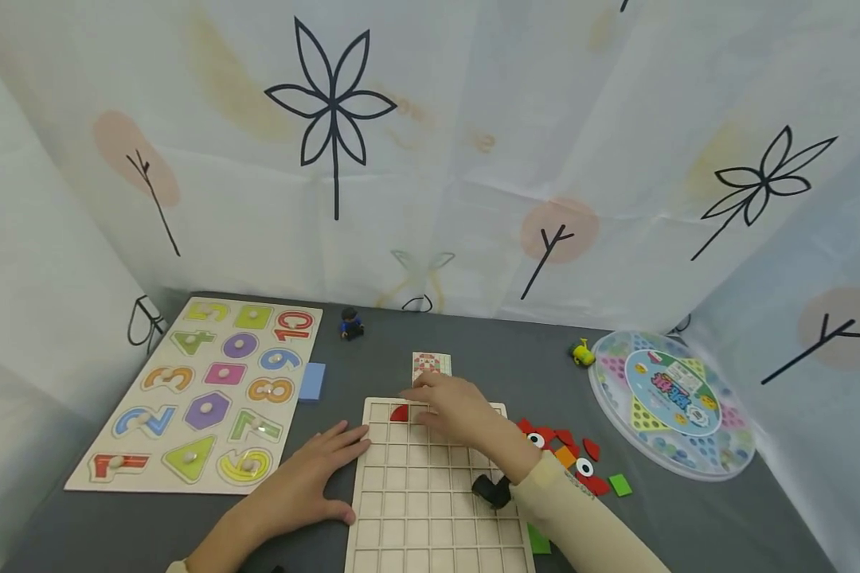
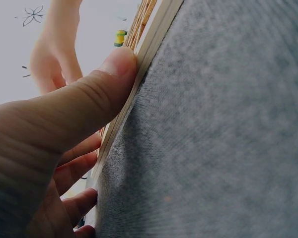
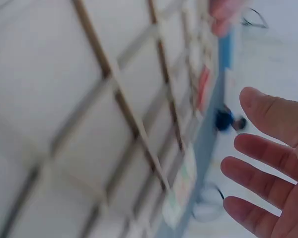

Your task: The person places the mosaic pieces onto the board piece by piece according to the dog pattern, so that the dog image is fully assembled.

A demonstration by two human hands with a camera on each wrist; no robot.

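A pale wooden grid board (image 1: 405, 506) lies on the dark grey cloth, with one red rounded piece (image 1: 399, 413) in its far row. My left hand (image 1: 308, 481) rests along the board's left edge; its thumb (image 2: 118, 63) and fingertips touch the side with fingers extended. Above the far part of the board is my right hand (image 1: 457, 410), palm (image 3: 295, 203) turned inward, fingers spread and slightly bent, nothing between them. Just beyond the board's far edge lies a small patterned card (image 1: 431, 363), partly hidden by that hand in the head view.
Several red pieces, round eye pieces (image 1: 584, 467) and a green square (image 1: 619, 485) lie right of the board. A number puzzle (image 1: 215, 382) is at left, beside a blue block (image 1: 311, 381). A round game board (image 1: 674, 406), toy figure (image 1: 351, 324) and yellow-green toy (image 1: 582, 352) are farther back.
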